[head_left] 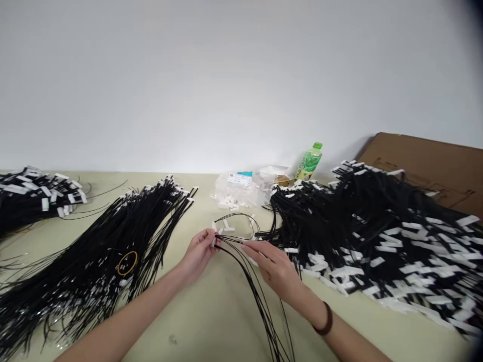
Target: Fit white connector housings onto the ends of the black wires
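Near the middle of the table, my left hand [202, 251] pinches a small white connector [213, 242] between thumb and fingers. Several thin black wires [247, 274] run from this connector, curving down toward the front edge. One wire loops up and over to the right. My right hand [277, 266], palm down, is closed on a black wire just right of the connector; its fingertips partly hide the grip. Loose white connectors [227, 226] lie just beyond my hands.
A large heap of black cables [320, 216] with white ends lies right, another cable bundle [143, 221] with a yellow ring [127, 263] left, and more cables [41, 193] far left. Behind are a clear plastic bag [237, 191], a green-capped bottle [309, 163] and cardboard [426, 161].
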{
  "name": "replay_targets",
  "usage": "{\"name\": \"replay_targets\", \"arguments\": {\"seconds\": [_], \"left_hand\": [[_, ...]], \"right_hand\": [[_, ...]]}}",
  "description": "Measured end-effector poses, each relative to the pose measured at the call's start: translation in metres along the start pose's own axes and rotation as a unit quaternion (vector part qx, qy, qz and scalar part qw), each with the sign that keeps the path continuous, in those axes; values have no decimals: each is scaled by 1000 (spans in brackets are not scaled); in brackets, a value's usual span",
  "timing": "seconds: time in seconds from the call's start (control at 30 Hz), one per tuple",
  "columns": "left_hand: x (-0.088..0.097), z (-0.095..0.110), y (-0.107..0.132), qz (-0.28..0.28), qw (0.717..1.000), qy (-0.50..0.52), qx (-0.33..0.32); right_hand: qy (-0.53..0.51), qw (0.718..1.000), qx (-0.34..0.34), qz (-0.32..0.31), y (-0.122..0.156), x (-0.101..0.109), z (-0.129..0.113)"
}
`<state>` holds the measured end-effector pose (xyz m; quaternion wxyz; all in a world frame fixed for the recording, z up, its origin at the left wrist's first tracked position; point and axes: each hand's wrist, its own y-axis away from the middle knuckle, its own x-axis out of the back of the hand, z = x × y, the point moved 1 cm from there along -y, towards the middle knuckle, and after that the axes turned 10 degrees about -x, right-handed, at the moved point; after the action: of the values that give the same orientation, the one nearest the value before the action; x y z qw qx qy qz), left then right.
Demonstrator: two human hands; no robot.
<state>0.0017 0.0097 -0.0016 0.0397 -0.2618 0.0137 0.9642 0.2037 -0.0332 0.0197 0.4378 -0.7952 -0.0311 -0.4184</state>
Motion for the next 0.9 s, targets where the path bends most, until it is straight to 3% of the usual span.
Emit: {"name": "replay_targets", "arguments": {"seconds": [0.4,0.67,0.9], "left_hand": [[-2,2,2,-53,997,15,47],[-2,3,2,-55,997,10,62],[-2,1,1,-68,995,0,71]], "right_hand": [[25,999,-10,32,-4,0,2],[52,997,-12,50,-7,6,4],[48,997,54,17,-8,-3,-10]]}}
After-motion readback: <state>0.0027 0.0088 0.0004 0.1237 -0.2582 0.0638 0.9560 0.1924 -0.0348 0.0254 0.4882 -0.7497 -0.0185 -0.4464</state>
